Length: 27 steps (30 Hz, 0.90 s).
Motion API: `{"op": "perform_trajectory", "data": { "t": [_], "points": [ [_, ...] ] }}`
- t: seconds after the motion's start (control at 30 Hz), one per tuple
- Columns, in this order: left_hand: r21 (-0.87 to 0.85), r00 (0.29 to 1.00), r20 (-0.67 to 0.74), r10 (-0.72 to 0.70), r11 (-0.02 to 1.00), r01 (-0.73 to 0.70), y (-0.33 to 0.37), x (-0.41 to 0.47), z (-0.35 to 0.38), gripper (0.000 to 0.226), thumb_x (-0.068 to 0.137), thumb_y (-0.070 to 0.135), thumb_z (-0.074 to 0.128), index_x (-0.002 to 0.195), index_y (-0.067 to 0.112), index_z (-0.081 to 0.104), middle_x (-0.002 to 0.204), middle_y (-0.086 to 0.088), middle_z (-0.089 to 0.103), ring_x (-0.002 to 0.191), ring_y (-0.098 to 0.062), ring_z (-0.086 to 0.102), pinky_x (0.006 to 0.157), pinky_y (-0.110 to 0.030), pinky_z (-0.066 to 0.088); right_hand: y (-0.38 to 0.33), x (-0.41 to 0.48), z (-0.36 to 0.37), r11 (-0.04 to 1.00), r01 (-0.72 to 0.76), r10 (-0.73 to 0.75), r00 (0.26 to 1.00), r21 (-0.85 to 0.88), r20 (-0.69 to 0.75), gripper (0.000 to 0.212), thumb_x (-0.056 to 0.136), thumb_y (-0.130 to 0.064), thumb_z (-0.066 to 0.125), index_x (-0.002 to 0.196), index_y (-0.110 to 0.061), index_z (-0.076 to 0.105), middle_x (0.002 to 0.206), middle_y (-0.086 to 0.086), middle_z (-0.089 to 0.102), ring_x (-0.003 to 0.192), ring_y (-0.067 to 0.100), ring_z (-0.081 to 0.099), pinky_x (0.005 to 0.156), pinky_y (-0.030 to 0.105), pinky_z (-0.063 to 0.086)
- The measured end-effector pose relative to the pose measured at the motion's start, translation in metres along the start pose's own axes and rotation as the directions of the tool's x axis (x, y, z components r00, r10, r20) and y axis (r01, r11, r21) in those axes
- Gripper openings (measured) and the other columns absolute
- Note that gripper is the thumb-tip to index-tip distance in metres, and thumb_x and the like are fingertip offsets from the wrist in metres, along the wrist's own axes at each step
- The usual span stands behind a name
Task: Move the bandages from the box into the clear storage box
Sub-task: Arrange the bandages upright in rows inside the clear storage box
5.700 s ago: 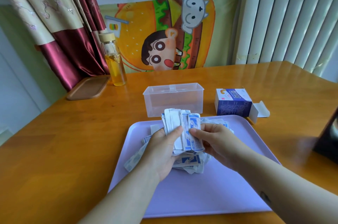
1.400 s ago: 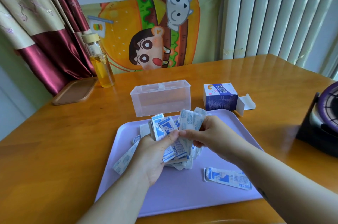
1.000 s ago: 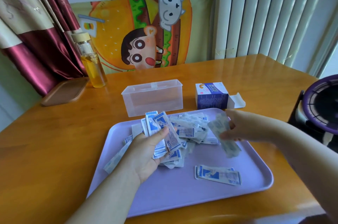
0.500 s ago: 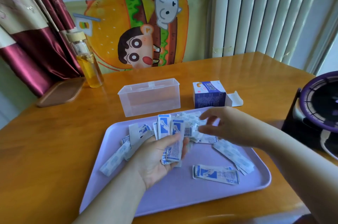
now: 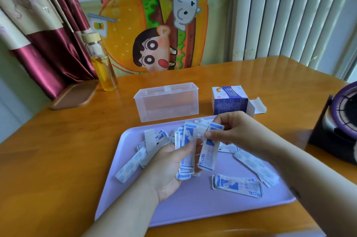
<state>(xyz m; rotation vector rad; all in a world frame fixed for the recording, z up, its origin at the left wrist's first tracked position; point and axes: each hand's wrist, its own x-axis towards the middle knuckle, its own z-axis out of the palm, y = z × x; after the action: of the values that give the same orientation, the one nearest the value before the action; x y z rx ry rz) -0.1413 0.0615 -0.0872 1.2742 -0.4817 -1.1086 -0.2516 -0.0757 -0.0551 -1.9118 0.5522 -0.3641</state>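
Over the tray [image 5: 193, 207], the left hand [image 5: 170, 167] is gripping a stack of bandages [image 5: 187, 140] while the right hand [image 5: 238, 130] is pinching one bandage [image 5: 208, 157] just beside it.

A: Number of trays?
B: One lilac tray [image 5: 193, 207]. Beyond the tray, one clear storage box [image 5: 167, 101], one blue carton [image 5: 229, 101], one bottle [image 5: 101, 62] of yellow liquid, one wooden board [image 5: 74, 94]. Right of the tray, one black-and-purple device [image 5: 340, 120].
A: Hands?
B: Two, above the tray: left hand [image 5: 168, 167] gripping a small stack [image 5: 186, 149], right hand [image 5: 235, 130] pinching one bandage [image 5: 209, 151].
A: Loose bandages [image 5: 236, 185] on the tray?
B: Many, overlapping; exact number impossible to tell.
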Motion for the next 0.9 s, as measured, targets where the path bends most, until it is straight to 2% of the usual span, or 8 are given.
{"op": "perform_trajectory", "data": {
  "t": [0.1,0.17,0.27,0.37,0.5,0.73,0.83,0.9],
  "points": [
    [0.048,1.0,-0.006,0.019,0.999,-0.019,-0.002,0.0,0.004,0.033,0.084,0.017,0.062,0.113,0.002,0.064,0.107,-0.02,0.068,0.091,-0.03,0.061,0.064,-0.031,0.049,-0.003,0.0,0.0,0.995,0.042,-0.045,0.998,0.086,0.04,0.033,0.06,-0.035,0.075,0.075,-0.01,0.062,0.066,-0.003,0.069,0.064,0.005,0.062,0.06,0.021,0.047],
    [0.072,0.999,0.003,0.033,0.997,-0.033,-0.003,0.0,0.007,0.036,0.078,0.017,0.065,0.11,0.002,0.064,0.106,-0.022,0.067,0.089,-0.029,0.061,0.059,-0.026,0.05,-0.002,0.002,0.006,0.997,0.068,-0.068,0.998,0.026,-0.019,0.03,0.063,-0.032,0.077,0.079,-0.014,0.061,0.074,0.007,0.07,0.069,0.009,0.064,0.066,0.031,0.053],
    [0.104,0.999,0.02,0.044,0.994,-0.045,-0.003,0.0,0.007,0.029,0.079,0.02,0.064,0.106,0.008,0.066,0.104,-0.017,0.07,0.092,-0.03,0.065,0.064,-0.028,0.049,-0.001,0.002,0.012,0.999,0.03,-0.028,0.998,0.028,-0.055,0.025,0.073,-0.024,0.077,0.091,-0.013,0.062,0.083,0.002,0.067,0.061,0.001,0.063,0.051,0.017,0.048],
    [0.065,0.998,0.058,0.006,0.998,-0.01,0.0,-0.001,0.004,0.02,0.094,0.02,0.051,0.106,0.013,0.065,0.104,-0.015,0.071,0.098,-0.028,0.066,0.068,-0.029,0.051,0.001,0.002,0.016,0.998,-0.007,0.005,1.0,0.066,0.026,0.016,0.078,-0.019,0.074,0.083,-0.008,0.065,0.064,-0.005,0.067,0.052,0.005,0.06,0.049,0.016,0.045],
    [-0.083,0.987,0.131,-0.094,0.991,0.105,0.007,-0.006,-0.002,0.034,0.101,0.025,0.033,0.115,0.013,0.062,0.105,-0.015,0.071,0.088,-0.024,0.071,0.065,-0.031,0.058,0.004,0.004,0.015,0.997,-0.028,0.029,1.0,0.066,-0.007,0.019,0.078,-0.016,0.074,0.069,-0.01,0.059,0.049,-0.011,0.062,0.045,0.0,0.055,0.046,0.014,0.041],
    [0.106,0.998,0.053,0.035,0.994,-0.041,0.005,-0.002,-0.004,0.027,0.095,0.018,0.047,0.104,0.002,0.067,0.103,-0.016,0.071,0.086,-0.022,0.07,0.071,-0.033,0.056,-0.003,0.0,0.0,0.994,-0.019,0.005,0.993,0.111,0.121,0.017,0.076,-0.015,0.073,0.084,-0.006,0.062,0.059,-0.006,0.067,0.051,0.001,0.054,0.047,0.013,0.04],
    [0.231,0.996,0.023,0.084,0.969,-0.087,0.003,-0.001,0.001,0.022,0.093,0.023,0.051,0.097,0.012,0.07,0.1,-0.013,0.073,0.087,-0.021,0.069,0.073,-0.033,0.054,-0.003,0.002,0.004,1.0,0.013,-0.012,0.997,-0.022,0.078,0.022,0.075,-0.021,0.075,0.095,-0.02,0.065,0.059,-0.011,0.065,0.053,0.0,0.055,0.051,0.015,0.044],
    [0.287,0.995,0.003,0.101,0.953,-0.098,0.005,0.0,0.004,0.024,0.095,0.026,0.048,0.099,0.015,0.069,0.101,-0.01,0.073,0.093,-0.021,0.069,0.082,-0.037,0.053,-0.004,0.003,0.007,0.994,0.018,-0.013,0.998,-0.105,0.054,0.015,0.076,-0.027,0.075,0.087,-0.02,0.068,0.068,-0.009,0.068,0.054,0.001,0.056,0.053,0.015,0.046]
  ]
}}
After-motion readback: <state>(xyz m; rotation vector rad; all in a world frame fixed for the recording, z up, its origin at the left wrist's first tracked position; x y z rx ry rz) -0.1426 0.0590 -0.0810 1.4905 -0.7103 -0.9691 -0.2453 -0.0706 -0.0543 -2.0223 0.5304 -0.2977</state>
